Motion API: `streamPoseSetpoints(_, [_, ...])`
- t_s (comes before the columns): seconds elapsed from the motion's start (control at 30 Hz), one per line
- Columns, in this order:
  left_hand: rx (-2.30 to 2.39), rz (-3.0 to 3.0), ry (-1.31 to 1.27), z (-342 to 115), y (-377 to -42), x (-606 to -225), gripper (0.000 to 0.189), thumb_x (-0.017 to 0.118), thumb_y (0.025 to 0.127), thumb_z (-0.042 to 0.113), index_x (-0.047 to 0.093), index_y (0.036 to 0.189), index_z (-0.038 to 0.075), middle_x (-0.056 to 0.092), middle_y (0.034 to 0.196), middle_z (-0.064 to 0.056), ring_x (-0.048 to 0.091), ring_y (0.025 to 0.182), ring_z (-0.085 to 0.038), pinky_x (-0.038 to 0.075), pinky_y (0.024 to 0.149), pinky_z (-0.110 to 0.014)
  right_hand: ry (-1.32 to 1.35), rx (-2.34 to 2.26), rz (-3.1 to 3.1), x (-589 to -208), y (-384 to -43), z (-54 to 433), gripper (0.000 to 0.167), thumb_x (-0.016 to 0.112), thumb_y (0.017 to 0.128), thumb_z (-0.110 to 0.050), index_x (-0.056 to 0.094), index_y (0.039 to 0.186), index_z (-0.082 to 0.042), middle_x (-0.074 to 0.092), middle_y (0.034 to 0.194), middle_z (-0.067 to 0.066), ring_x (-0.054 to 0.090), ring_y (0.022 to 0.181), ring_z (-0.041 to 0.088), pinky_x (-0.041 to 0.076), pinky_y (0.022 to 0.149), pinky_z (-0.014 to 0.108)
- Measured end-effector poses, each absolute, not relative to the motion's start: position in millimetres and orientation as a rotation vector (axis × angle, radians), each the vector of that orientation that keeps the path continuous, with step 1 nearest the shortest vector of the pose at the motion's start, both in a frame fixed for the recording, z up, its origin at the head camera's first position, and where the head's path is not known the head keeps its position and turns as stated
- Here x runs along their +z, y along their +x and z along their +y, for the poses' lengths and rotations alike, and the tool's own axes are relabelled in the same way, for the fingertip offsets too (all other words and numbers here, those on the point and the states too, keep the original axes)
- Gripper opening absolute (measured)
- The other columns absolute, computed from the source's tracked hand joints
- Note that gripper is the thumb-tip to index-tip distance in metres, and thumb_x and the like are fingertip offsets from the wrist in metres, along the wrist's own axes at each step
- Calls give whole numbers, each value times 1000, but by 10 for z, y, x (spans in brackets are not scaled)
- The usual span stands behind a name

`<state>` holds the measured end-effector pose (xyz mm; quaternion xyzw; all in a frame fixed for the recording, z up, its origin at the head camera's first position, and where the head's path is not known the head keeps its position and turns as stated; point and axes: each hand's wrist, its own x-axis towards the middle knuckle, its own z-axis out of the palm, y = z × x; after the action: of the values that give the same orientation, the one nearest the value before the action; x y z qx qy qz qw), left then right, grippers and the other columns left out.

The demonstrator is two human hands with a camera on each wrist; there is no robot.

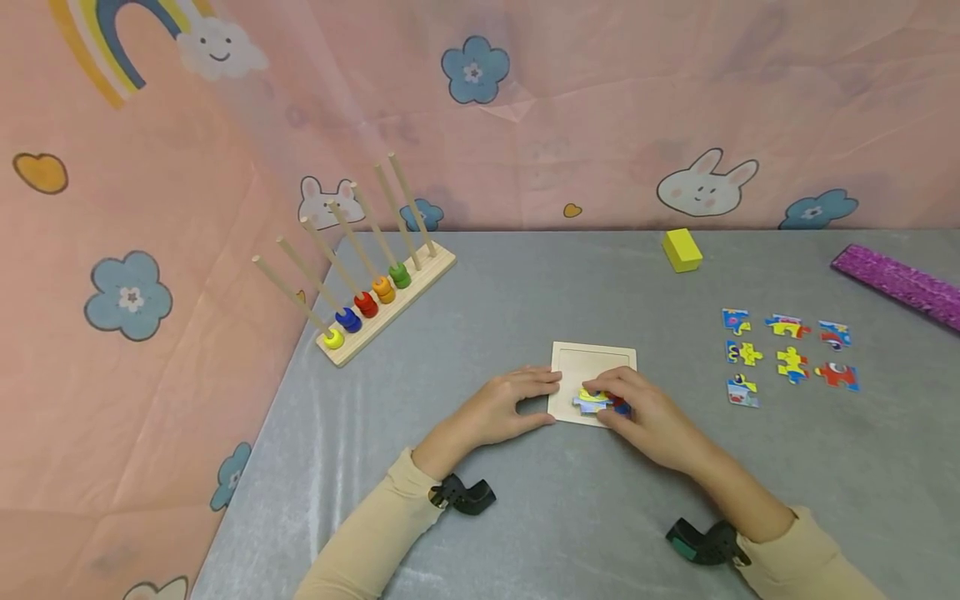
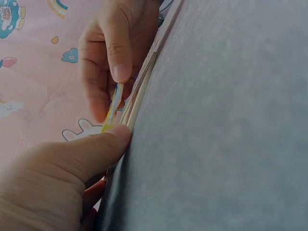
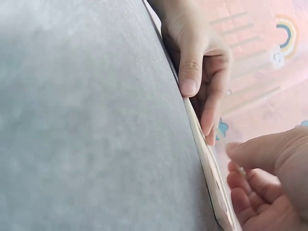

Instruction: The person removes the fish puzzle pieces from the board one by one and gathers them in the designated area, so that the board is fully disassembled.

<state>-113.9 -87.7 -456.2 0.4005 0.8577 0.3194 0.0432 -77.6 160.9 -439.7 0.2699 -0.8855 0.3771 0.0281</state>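
Observation:
A shallow square wooden puzzle tray [image 1: 581,360] lies on the table in front of me. My left hand [image 1: 504,407] holds it by the left side, with the thumb at the near corner and the fingers farther up the edge. Over the tray, my right hand [image 1: 651,418] pinches a yellow and light-blue jigsaw piece [image 1: 592,402] between thumb and fingers. That jigsaw piece [image 2: 114,103] stands tilted above the tray in the left wrist view. Some red and dark blue [image 1: 621,406] shows beneath the right hand, mostly hidden by it.
Several loose jigsaw pieces [image 1: 791,365] lie in rows at the right. A yellow block [image 1: 682,251] and a glittery purple strip [image 1: 900,283] lie farther back. To the left stands a wooden peg rack [image 1: 386,312] with coloured beads. A pink printed cloth [image 1: 570,117] hangs behind the table.

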Motion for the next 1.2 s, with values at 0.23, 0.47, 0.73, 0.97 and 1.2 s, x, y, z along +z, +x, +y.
streamPoseSetpoints(0.23, [974, 2621, 1223, -878, -1134, -4557, 43, 72, 85, 25, 64, 122, 5, 56, 136, -3, 46, 132, -17, 31, 114, -26, 834, 1231, -2676, -4327, -808, 1688, 36, 70, 82, 0, 64, 117, -5, 61, 112, 6, 56, 100, 17, 41, 86, 11])
streamPoseSetpoints(0.47, [984, 2627, 1223, -882, -1125, -4572, 43, 73, 84, 24, 64, 122, 5, 57, 135, -3, 47, 131, -17, 31, 113, -24, 745, 1225, -2662, -4304, -777, 2005, 40, 71, 79, 4, 63, 117, -4, 61, 114, 7, 46, 108, -7, 32, 90, -1])
streamPoseSetpoints(0.73, [1003, 2625, 1224, -881, -1114, -4562, 42, 74, 83, 22, 65, 120, 4, 58, 134, -4, 48, 130, -17, 30, 113, -23, 556, 1190, -2626, -4312, -651, 2636, 45, 71, 77, 8, 65, 118, -8, 62, 114, 0, 46, 106, -12, 34, 85, 0])
streamPoseSetpoints(0.97, [1002, 2625, 1219, -881, -1115, -4556, 43, 73, 83, 22, 64, 122, 4, 57, 135, -4, 47, 131, -16, 31, 113, -23, 401, 1180, -2635, -4421, -533, 3208, 42, 69, 79, 9, 66, 117, -9, 56, 114, -22, 43, 109, -16, 28, 87, -4])
streamPoseSetpoints(1.2, [989, 2618, 1221, -879, -1126, -4541, 44, 73, 84, 22, 64, 122, 3, 56, 136, -4, 46, 132, -17, 29, 114, -24, 194, 1040, -2734, -4588, -466, 3540, 28, 65, 87, -2, 64, 116, -4, 39, 112, -45, 31, 107, -27, 17, 86, -9])
